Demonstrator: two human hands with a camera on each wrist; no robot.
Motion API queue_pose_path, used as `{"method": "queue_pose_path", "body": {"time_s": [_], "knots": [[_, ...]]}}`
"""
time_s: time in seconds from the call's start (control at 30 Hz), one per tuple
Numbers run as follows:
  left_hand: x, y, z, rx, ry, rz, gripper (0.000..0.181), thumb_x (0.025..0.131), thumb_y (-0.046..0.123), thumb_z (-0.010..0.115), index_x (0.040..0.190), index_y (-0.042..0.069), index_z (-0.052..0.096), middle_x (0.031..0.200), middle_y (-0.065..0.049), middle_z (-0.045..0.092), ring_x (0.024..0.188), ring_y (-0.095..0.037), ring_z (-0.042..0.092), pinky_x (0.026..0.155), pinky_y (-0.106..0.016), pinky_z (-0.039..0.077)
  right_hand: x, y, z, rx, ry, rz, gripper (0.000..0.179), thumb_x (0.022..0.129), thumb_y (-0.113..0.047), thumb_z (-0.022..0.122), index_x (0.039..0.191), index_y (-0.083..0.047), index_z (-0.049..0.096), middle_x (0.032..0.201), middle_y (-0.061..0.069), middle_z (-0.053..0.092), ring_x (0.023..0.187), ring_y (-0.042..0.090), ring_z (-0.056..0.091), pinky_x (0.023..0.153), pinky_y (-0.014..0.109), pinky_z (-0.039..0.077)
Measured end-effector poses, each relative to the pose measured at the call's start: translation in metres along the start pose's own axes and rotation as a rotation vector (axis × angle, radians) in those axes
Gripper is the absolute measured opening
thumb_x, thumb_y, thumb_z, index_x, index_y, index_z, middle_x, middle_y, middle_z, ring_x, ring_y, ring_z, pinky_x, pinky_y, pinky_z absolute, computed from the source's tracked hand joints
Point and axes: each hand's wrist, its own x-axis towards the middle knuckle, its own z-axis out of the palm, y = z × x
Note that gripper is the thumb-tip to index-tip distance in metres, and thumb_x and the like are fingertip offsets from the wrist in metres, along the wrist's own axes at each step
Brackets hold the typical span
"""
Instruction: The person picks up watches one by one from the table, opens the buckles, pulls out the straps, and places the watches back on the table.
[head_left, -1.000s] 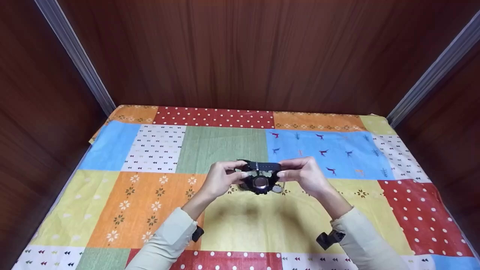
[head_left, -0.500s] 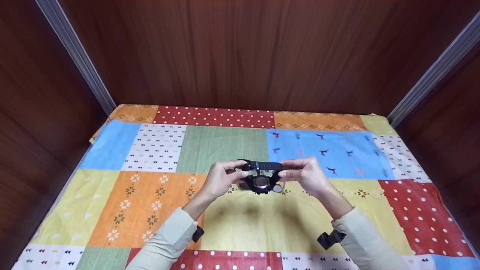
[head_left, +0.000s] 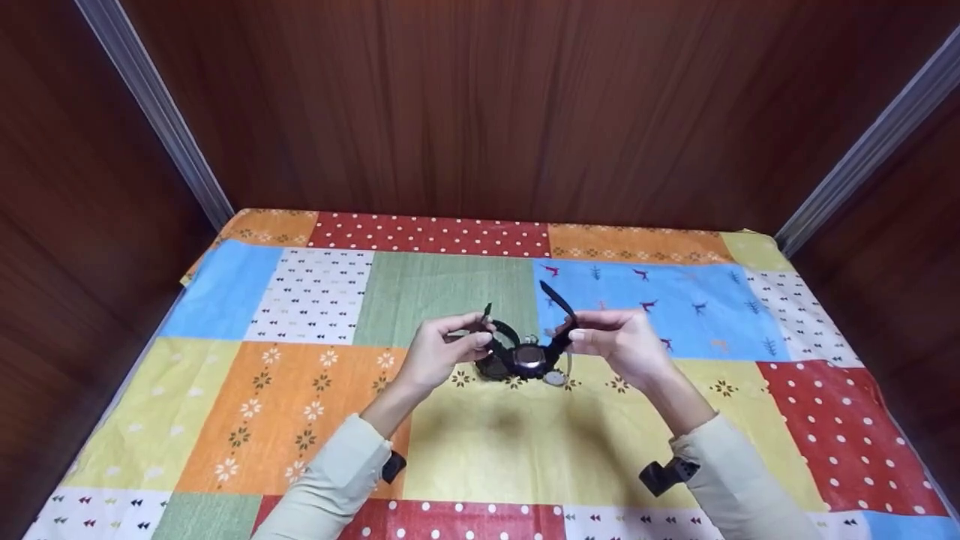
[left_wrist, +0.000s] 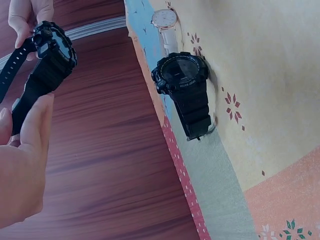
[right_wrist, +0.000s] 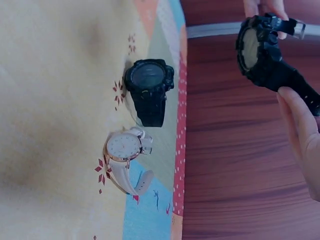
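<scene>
Both hands hold a black wristwatch above the table, its strap unfastened and its two ends spread apart. My left hand pinches the buckle side of the strap between thumb and fingers. On the holed side, my right hand pinches the strap, whose free end sticks up past the fingers. A second black wristwatch lies on the cloth below, partly hidden in the head view. Beside it is a watch with a pale strap and a white dial.
A patchwork-print tablecloth covers the table. Dark wood-grain panels stand behind it and at both sides, with grey metal strips at the corners. Small black devices sit at both sleeves.
The held watch's strap, a closed loop earlier, has come undone and its ends have parted. The right hand has shifted slightly to the right; the left hand has hardly moved.
</scene>
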Motion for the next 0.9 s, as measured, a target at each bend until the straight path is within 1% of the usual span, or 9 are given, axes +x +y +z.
{"method": "queue_pose_path", "body": {"time_s": [0.1,0.13,0.23,0.33,0.43,0.53,0.63,0.8,0.9], "knots": [[0.0,-0.001,0.001,0.015,-0.001,-0.015,0.031,0.085,-0.007,0.057,0.114,-0.017,0.053,0.101,-0.023,0.061,0.085,-0.015,0.061,0.079,-0.037,0.051,0.001,-0.002,0.0,-0.001,-0.007,0.035,0.026,0.08,0.016,0.056,0.095,-0.001,0.068,0.094,0.02,0.066,0.092,0.031,0.063,0.083,0.041,0.047],[0.001,-0.001,0.002,0.015,-0.002,-0.019,0.031,0.085,-0.007,0.057,0.114,-0.017,0.053,0.102,-0.024,0.06,0.086,-0.016,0.061,0.079,-0.038,0.051,0.002,-0.002,0.0,-0.005,-0.008,0.044,0.025,0.081,0.015,0.056,0.097,0.001,0.067,0.094,0.02,0.066,0.091,0.031,0.063,0.083,0.041,0.048],[0.002,-0.001,0.003,0.02,0.007,-0.028,0.032,0.085,-0.005,0.057,0.115,-0.017,0.052,0.103,-0.024,0.06,0.087,-0.018,0.062,0.078,-0.037,0.051,0.005,-0.005,-0.001,-0.022,-0.014,0.072,0.024,0.081,0.014,0.058,0.103,0.009,0.063,0.095,0.021,0.065,0.091,0.031,0.064,0.082,0.042,0.048],[0.004,0.002,0.004,0.014,0.027,-0.04,0.034,0.085,-0.005,0.058,0.116,-0.017,0.051,0.106,-0.027,0.058,0.087,-0.02,0.062,0.076,-0.035,0.052,0.007,-0.008,-0.001,-0.055,-0.021,0.095,0.028,0.081,0.013,0.059,0.108,0.015,0.058,0.095,0.021,0.065,0.088,0.029,0.064,0.081,0.043,0.049],[0.006,0.004,0.005,0.004,0.041,-0.048,0.034,0.085,-0.005,0.058,0.117,-0.017,0.05,0.108,-0.027,0.056,0.085,-0.018,0.062,0.075,-0.035,0.052,0.011,-0.011,-0.001,-0.069,-0.05,0.112,0.027,0.082,0.012,0.057,0.109,0.015,0.057,0.095,0.021,0.065,0.088,0.029,0.064,0.082,0.043,0.049],[0.007,0.006,0.004,0.003,0.063,-0.06,0.035,0.085,-0.005,0.058,0.117,-0.017,0.05,0.109,-0.028,0.055,0.083,-0.018,0.061,0.074,-0.034,0.053,0.015,-0.012,0.0,-0.071,-0.059,0.132,0.025,0.083,0.012,0.055,0.108,0.012,0.058,0.094,0.02,0.066,0.086,0.029,0.065,0.082,0.043,0.049],[0.008,0.007,0.003,0.016,0.079,-0.076,0.036,0.085,-0.004,0.058,0.118,-0.017,0.05,0.107,-0.027,0.055,0.081,-0.019,0.061,0.073,-0.033,0.053,0.02,-0.012,0.002,-0.075,-0.052,0.141,0.027,0.084,0.013,0.054,0.11,0.015,0.056,0.092,0.018,0.066,0.085,0.028,0.065,0.082,0.043,0.048],[0.007,0.006,-0.001,0.031,0.123,-0.113,0.035,0.085,-0.004,0.059,0.116,-0.016,0.051,0.099,-0.02,0.057,0.074,-0.019,0.061,0.07,-0.033,0.054,0.027,-0.008,0.008,-0.099,-0.039,0.154,0.031,0.084,0.014,0.052,0.114,0.021,0.049,0.091,0.017,0.065,0.083,0.026,0.065,0.082,0.043,0.049],[0.006,0.006,-0.005,0.03,0.151,-0.14,0.035,0.084,-0.004,0.059,0.116,-0.015,0.052,0.098,-0.02,0.058,0.074,-0.018,0.062,0.07,-0.033,0.054,0.031,-0.002,0.011,-0.088,-0.039,0.177,0.034,0.083,0.015,0.052,0.115,0.022,0.046,0.092,0.018,0.065,0.084,0.028,0.064,0.083,0.043,0.048]]}}
